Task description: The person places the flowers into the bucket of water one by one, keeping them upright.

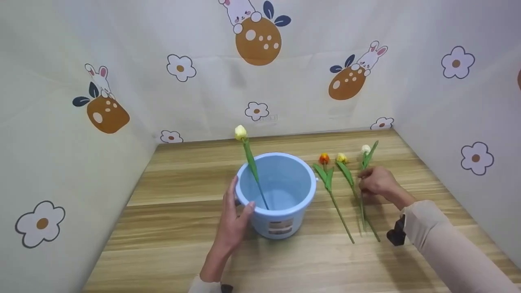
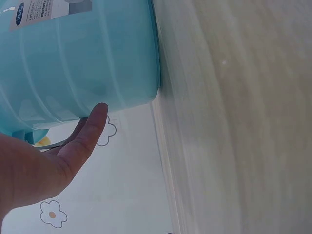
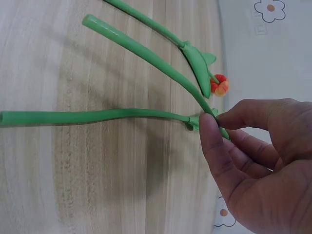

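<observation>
A light blue bucket [image 1: 281, 224] stands upright on the wooden table. My left hand [image 1: 234, 224] rests against its left side, thumb near the rim; in the left wrist view a straight digit [image 2: 87, 134] touches the bucket wall [image 2: 87, 63]. Inside the bucket leans a pale yellow tulip [image 1: 250, 158], its bloom above the rim. To the right, my right hand [image 1: 378, 183] pinches the stem of a white tulip [image 1: 366, 149]. The right wrist view shows this green stem [image 3: 146, 58] between thumb and fingers, its end raised off the table.
An orange-red tulip [image 1: 324, 158] and a yellow tulip [image 1: 342, 158] lie on the table [image 1: 175, 228] between the bucket and my right hand. Behind and beside the table hangs a pale curtain [image 1: 211, 97] printed with flowers and rabbits.
</observation>
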Demonstrator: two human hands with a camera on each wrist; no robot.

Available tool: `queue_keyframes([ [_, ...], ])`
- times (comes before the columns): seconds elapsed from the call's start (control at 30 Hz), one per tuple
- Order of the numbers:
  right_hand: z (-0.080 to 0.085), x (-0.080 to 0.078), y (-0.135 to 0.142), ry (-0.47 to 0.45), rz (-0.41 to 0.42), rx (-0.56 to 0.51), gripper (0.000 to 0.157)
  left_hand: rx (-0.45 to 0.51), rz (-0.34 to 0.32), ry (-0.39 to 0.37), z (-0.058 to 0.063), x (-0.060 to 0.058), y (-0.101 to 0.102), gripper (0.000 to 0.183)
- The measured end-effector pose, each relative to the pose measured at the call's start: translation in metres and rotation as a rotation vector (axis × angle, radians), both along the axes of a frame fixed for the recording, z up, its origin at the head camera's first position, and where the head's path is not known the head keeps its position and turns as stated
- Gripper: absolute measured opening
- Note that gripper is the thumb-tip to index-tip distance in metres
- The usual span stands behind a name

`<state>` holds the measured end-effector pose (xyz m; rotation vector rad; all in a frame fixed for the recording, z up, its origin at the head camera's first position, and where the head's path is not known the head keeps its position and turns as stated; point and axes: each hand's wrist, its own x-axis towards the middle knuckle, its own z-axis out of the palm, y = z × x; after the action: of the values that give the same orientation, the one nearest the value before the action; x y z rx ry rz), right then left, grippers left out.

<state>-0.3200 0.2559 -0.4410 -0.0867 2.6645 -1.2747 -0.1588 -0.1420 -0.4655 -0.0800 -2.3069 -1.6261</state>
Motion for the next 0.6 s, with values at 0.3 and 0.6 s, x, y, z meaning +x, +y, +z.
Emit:
queue_keyframes([
  [0.3,0.007,0.001,-0.001,-0.02,-0.013,-0.067,0.051,0.005,-0.001,-0.003,0.001,-0.001,0.0,0.078],
  [0.6,0.011,0.003,-0.004,-0.01,-0.022,-0.14,0.055,-0.023,0.016,0.002,0.0,-0.001,0.001,0.079],
])
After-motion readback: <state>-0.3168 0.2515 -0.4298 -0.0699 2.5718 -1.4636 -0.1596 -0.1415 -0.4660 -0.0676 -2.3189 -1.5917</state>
